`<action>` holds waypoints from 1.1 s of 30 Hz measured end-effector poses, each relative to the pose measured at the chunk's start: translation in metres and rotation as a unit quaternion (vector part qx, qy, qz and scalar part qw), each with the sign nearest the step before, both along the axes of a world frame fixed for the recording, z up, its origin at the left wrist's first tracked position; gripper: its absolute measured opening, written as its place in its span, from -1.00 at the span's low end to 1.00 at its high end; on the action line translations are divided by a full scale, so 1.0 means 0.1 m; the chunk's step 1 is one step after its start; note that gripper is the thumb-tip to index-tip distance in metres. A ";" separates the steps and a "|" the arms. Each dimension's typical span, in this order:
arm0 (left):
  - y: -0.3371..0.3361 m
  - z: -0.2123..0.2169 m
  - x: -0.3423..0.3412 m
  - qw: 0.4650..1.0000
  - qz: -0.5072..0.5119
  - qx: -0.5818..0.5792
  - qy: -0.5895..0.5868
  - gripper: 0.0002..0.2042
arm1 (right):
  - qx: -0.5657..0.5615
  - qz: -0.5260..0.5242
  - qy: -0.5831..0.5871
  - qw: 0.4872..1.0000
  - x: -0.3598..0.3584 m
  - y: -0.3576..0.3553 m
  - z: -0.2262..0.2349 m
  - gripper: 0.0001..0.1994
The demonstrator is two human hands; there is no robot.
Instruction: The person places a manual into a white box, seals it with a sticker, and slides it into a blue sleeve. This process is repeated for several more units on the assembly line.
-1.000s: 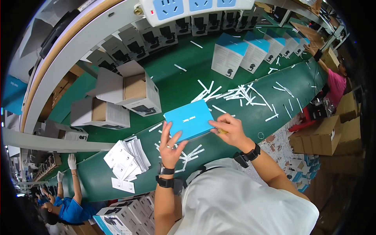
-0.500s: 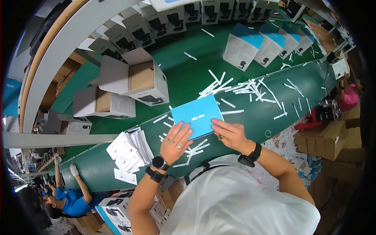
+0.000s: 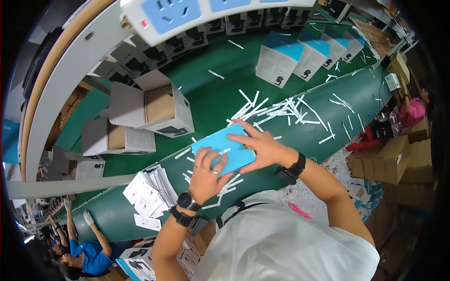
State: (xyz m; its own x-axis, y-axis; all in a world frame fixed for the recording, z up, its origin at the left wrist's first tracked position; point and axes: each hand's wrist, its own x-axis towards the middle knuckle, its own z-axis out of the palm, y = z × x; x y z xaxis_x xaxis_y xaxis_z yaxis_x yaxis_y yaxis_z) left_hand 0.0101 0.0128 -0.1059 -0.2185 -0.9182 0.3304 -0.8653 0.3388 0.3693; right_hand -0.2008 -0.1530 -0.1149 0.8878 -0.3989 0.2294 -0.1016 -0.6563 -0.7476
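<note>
Steadying the Blue Box with Both Hands

Head view: The blue box [image 3: 213,140] is lying tilted to the picture's edges, just over the near part of the green table [image 3: 112,203]; whether it is resting fully on the surface cannot be told. The left hand [image 3: 206,175] is holding its near left part, fingers spreading over the top and thumb running along the near side. The right hand [image 3: 268,149] is spanning the right end widely, fingers reaching across the top and thumb bracing near the front corner. Whether anything small is sitting under the right palm cannot be told.

Cut paper strips [image 3: 294,111] are lying beyond the box and to its right; a pile of white leaflets [image 3: 149,193] is lying to its left. Open cartons [image 3: 176,126] are standing farther back.

Handling advice: The hands appear to be steadying the box. Good practice is pressing evenly with flat fingers, avoiding dents in the top, bracing opposite ends against twisting, and letting no strips slip underneath. The wrist straps [image 3: 300,164] should be staying clear of the edges.
</note>
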 end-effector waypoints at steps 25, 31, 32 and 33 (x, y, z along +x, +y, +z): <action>-0.13 0.08 0.10 0.906 0.183 0.032 0.382 -0.07 | 0.302 -0.258 -0.277 0.875 0.42 0.26 -0.40 -0.77; -0.14 0.46 -0.03 0.983 0.116 0.131 -0.060 0.21 | 0.233 -0.036 -0.171 0.957 0.03 0.07 -0.04 -0.12; -0.14 0.37 -0.06 0.982 0.133 0.112 -0.073 0.15 | 0.160 -0.025 -0.120 0.979 0.09 0.12 0.00 -0.09; -0.16 0.33 -0.04 0.983 0.129 0.111 -0.073 0.15 | 0.085 -0.017 -0.068 0.994 0.14 0.14 0.03 -0.05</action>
State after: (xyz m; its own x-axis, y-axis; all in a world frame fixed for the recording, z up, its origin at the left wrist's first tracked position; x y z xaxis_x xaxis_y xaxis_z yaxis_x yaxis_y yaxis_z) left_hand 0.0058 -0.0034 -0.0727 0.0005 -0.9953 0.0972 -0.9613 0.0263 0.2743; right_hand -0.1863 -0.1386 -0.1120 0.8387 -0.4712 0.2731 -0.0117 -0.5169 -0.8560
